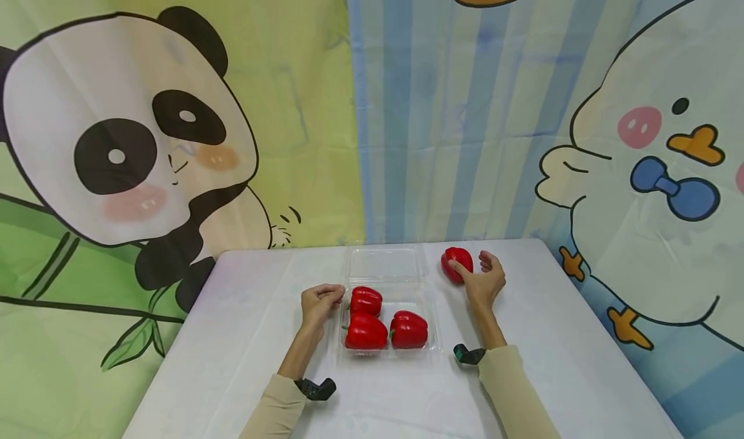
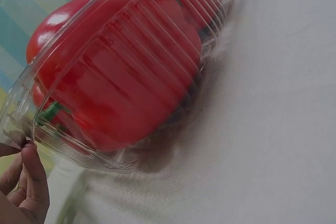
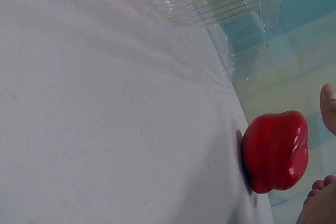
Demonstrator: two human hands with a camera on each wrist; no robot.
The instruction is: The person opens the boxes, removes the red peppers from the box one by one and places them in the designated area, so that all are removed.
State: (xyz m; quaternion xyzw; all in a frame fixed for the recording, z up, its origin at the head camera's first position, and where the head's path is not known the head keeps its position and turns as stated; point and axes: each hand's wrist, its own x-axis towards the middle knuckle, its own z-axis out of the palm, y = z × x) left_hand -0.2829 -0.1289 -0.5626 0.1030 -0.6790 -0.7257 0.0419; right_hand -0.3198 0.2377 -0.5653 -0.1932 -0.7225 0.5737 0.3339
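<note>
A clear plastic box stands on the table with three red bell peppers inside, its hinged lid laid back behind it. My left hand pinches the box's left rim between thumb and finger; the left wrist view shows these fingertips at the plastic edge, near a green stem. Another red bell pepper sits on the table right of the lid. My right hand is just beside this pepper, thumb and fingers spread apart. In the right wrist view a gap shows between the hand and the pepper.
A white cloth covers the table. Behind it hangs a curtain printed with a panda and a white bird. Each wrist wears a dark camera band.
</note>
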